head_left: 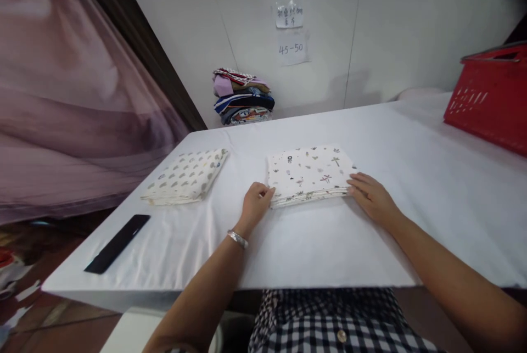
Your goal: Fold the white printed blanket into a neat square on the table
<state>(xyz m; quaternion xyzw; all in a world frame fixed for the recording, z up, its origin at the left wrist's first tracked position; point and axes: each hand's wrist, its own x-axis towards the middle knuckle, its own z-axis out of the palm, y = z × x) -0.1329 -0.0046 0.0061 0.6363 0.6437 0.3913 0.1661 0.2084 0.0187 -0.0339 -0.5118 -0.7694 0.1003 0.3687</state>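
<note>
Both hands rest on the table (432, 188), left hand (255, 203) curled and right hand (370, 195) spread flat, each touching a side of the folded cloth (308, 173)

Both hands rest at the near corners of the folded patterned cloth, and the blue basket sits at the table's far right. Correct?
Not quite: the head view shows the basket is red, not blue. The left hand and right hand do rest at the folded patterned cloth's near corners.
</note>
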